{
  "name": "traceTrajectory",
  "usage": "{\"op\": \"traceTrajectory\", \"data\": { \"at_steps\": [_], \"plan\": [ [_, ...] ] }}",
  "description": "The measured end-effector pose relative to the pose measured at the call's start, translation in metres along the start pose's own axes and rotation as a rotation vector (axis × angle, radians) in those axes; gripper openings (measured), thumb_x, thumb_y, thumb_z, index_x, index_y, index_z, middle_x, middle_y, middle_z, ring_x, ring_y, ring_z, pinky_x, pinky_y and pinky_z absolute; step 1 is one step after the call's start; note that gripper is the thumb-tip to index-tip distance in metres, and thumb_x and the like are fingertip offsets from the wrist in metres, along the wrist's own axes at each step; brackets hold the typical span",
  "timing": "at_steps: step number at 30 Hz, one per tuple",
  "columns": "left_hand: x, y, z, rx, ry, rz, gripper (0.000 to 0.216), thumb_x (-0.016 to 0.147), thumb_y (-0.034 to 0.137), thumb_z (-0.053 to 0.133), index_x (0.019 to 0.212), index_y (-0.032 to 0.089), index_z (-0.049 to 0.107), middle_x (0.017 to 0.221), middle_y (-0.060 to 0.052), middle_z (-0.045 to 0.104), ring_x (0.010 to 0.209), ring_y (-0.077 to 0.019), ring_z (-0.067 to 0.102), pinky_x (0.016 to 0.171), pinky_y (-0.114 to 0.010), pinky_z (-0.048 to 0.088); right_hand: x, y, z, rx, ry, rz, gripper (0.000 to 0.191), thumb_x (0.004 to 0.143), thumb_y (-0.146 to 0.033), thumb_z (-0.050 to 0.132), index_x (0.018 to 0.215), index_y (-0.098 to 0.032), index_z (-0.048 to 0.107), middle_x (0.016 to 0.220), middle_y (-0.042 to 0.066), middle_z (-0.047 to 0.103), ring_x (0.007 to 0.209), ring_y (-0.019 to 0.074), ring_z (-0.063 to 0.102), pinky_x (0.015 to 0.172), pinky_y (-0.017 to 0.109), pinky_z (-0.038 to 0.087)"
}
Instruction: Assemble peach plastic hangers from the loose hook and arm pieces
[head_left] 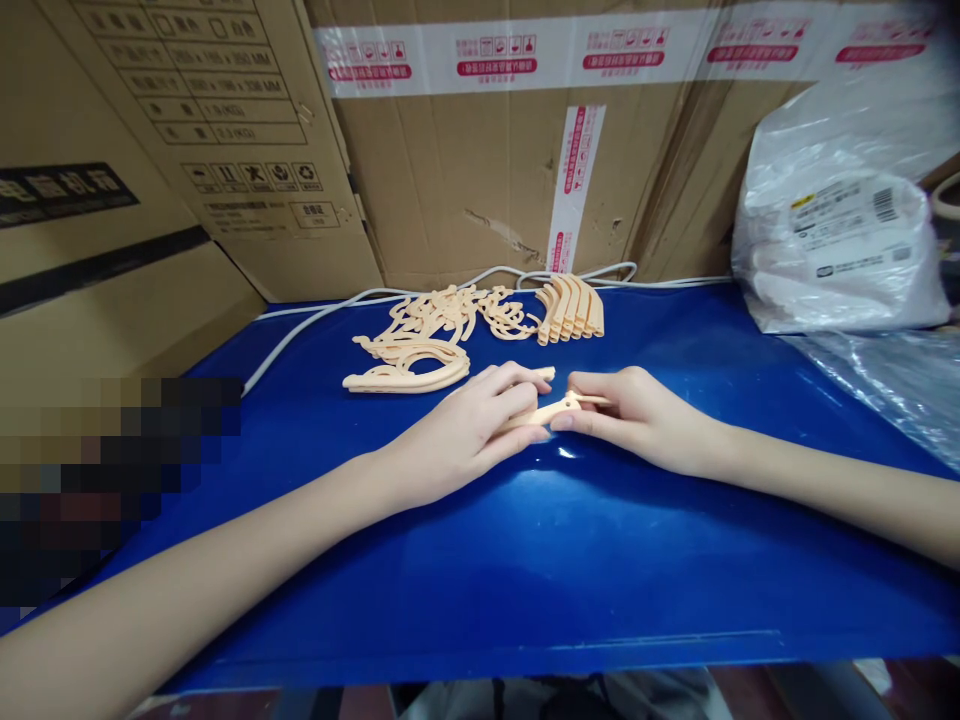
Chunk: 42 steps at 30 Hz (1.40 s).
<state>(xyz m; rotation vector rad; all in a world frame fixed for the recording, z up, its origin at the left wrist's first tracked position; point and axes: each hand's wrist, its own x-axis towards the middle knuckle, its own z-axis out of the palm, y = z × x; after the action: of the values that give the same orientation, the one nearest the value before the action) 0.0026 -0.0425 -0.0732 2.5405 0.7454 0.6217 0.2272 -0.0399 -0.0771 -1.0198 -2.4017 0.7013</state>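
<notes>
My left hand (499, 410) is closed around a beige plastic hanger arm (551, 411), whose end with a small round hole sticks out to the right. A second beige end (546, 373) shows above my left fingers; how the two join is hidden. My right hand (645, 415) pinches a thin beige hanger hook (596, 400) against the holed end, thumb below and forefinger above. Both hands meet above the middle of the blue table. Just behind my left hand lie folded beige hangers (409, 380).
A loose pile of beige hooks (435, 312) and a row of curved hanger arms (574, 310) lie at the back of the blue tabletop (525, 570). A white cable (300, 325) runs behind them, along cardboard boxes (465, 180). At right stands a plastic-wrapped white package (840, 250).
</notes>
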Motion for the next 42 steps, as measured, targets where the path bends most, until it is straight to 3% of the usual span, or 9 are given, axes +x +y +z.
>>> {"op": "traceTrajectory", "data": {
  "at_steps": [5, 12, 21, 33, 42],
  "plan": [
    [0.001, -0.0002, -0.0004, 0.021, -0.027, -0.009, 0.022, 0.097, 0.033, 0.042, 0.083, 0.019, 0.051, 0.12, -0.005, 0.054, 0.111, -0.0194, 0.049, 0.096, -0.033, 0.039, 0.0002, 0.0011, -0.0012, 0.086, -0.021, 0.006, 0.042, 0.089, -0.054, 0.049, 0.068, -0.019, 0.042, 0.06, -0.006, 0.038, 0.053, 0.0076, 0.032, 0.048, 0.021, 0.026],
    [-0.0002, -0.0007, 0.0001, 0.079, -0.108, 0.021, 0.024, 0.098, 0.032, 0.038, 0.082, 0.019, 0.049, 0.116, -0.006, 0.053, 0.111, -0.0194, 0.048, 0.094, -0.033, 0.038, -0.0007, 0.0042, -0.0036, -0.24, -0.096, -0.071, 0.042, 0.094, -0.053, 0.04, 0.069, -0.02, 0.038, 0.054, -0.006, 0.04, 0.046, 0.0077, 0.034, 0.048, 0.023, 0.022],
    [0.0019, -0.0009, 0.0006, 0.15, -0.156, 0.037, 0.022, 0.099, 0.031, 0.035, 0.084, 0.019, 0.047, 0.114, -0.007, 0.055, 0.108, -0.0206, 0.047, 0.092, -0.035, 0.038, -0.0021, 0.0069, -0.0031, -0.56, -0.103, -0.15, 0.05, 0.096, -0.059, 0.025, 0.076, -0.018, 0.048, 0.058, 0.0, 0.053, 0.046, 0.0119, 0.045, 0.048, 0.025, 0.02],
    [0.0009, -0.001, -0.0001, 0.19, -0.155, 0.055, 0.021, 0.099, 0.03, 0.035, 0.086, 0.018, 0.048, 0.117, -0.008, 0.055, 0.112, -0.0211, 0.046, 0.096, -0.037, 0.037, -0.0015, 0.0071, -0.0024, -0.591, -0.131, -0.133, 0.054, 0.096, -0.059, 0.023, 0.077, -0.017, 0.05, 0.059, 0.002, 0.056, 0.047, 0.0128, 0.047, 0.048, 0.025, 0.02],
    [0.0012, -0.0006, 0.0003, 0.162, -0.153, 0.035, 0.021, 0.098, 0.03, 0.037, 0.082, 0.019, 0.044, 0.114, -0.007, 0.055, 0.105, -0.0208, 0.048, 0.091, -0.036, 0.039, -0.0011, 0.009, -0.003, -0.544, -0.139, -0.124, 0.055, 0.095, -0.061, 0.024, 0.08, -0.016, 0.053, 0.063, 0.004, 0.061, 0.049, 0.0133, 0.051, 0.049, 0.025, 0.021]
  ]
}}
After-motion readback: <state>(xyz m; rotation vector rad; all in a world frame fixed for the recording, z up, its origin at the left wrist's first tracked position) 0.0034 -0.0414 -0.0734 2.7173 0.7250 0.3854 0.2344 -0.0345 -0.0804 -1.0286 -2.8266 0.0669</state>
